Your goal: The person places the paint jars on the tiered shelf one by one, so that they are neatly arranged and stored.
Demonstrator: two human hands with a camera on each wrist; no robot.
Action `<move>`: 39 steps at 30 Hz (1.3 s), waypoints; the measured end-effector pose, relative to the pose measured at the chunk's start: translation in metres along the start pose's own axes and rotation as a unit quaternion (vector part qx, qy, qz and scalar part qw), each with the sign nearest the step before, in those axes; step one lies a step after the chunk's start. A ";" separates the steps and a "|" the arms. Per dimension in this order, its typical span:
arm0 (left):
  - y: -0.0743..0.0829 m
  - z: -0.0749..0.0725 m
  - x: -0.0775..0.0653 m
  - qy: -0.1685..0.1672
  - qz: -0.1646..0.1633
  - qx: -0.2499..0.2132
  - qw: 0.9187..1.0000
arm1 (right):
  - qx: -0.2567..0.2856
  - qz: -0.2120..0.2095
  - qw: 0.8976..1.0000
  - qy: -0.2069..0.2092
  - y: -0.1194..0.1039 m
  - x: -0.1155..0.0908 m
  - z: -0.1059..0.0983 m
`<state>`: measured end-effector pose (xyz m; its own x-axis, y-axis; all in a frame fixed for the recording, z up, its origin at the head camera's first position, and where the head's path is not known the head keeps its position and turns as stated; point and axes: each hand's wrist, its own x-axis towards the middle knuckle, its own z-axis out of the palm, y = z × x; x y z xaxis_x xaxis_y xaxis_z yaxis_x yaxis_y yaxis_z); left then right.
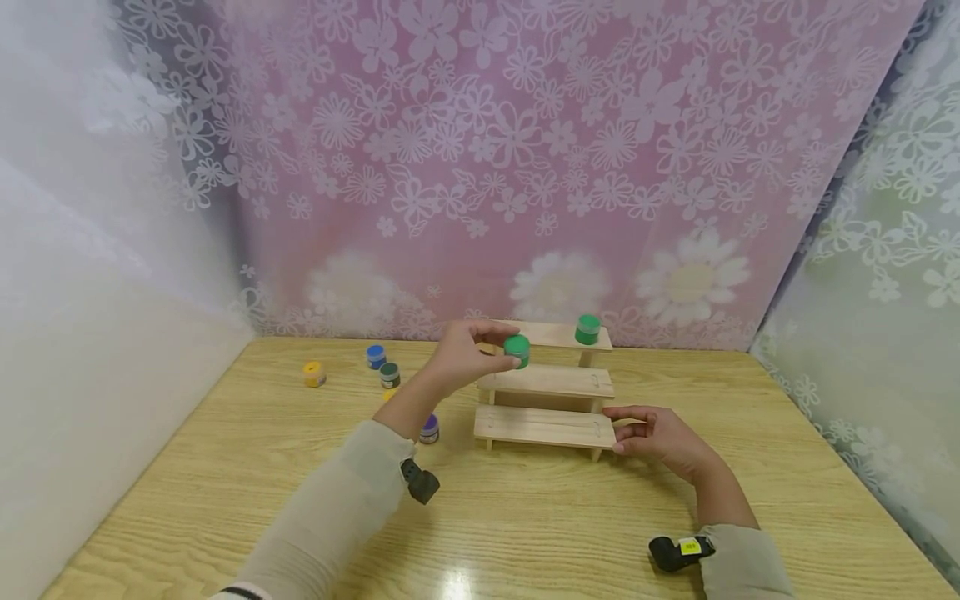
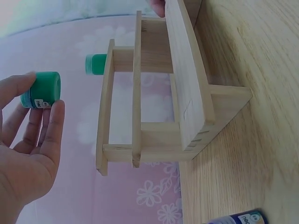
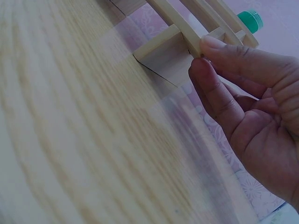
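My left hand (image 1: pixel 463 360) pinches a small green paint jar (image 1: pixel 517 350) between thumb and fingers, in the air in front of the top step of a three-tier wooden display stand (image 1: pixel 543 425). In the left wrist view the held jar (image 2: pixel 42 89) is apart from the stand, its label partly visible. A second green paint jar (image 1: pixel 588 329) stands on the top step at its right end. My right hand (image 1: pixel 663 442) grips the right end of the lowest step, and the right wrist view shows thumb and finger on its corner (image 3: pixel 194 44).
Left of the stand, several small paint jars stand on the wooden table: an orange-yellow one (image 1: pixel 314 374), a blue one (image 1: pixel 377 357), a dark green one (image 1: pixel 389 375) and a purple one (image 1: pixel 429 429). A yellow jar (image 1: pixel 391 395) is partly hidden by my left arm. A floral curtain (image 1: pixel 480 167) hangs behind.
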<state>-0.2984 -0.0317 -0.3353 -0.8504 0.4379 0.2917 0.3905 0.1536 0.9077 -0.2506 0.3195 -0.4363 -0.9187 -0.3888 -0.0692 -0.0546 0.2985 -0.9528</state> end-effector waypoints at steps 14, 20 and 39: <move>-0.008 0.014 0.021 0.034 -0.017 -0.008 0.999 | 0.003 0.009 1.000 0.001 -0.001 0.000 0.001; -0.011 0.020 0.031 0.050 -0.021 0.011 0.998 | 0.005 0.012 1.000 0.005 -0.001 -0.001 0.001; -0.020 0.035 0.057 0.079 -0.041 0.039 0.995 | 0.001 0.014 1.000 0.007 -0.001 0.001 0.001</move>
<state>-0.3426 0.0209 -0.3478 -0.9227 0.2778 0.2674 0.3391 0.2545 0.9057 -0.2514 0.3180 -0.4360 -0.9250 -0.3689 -0.0910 -0.0288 0.3070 -0.9513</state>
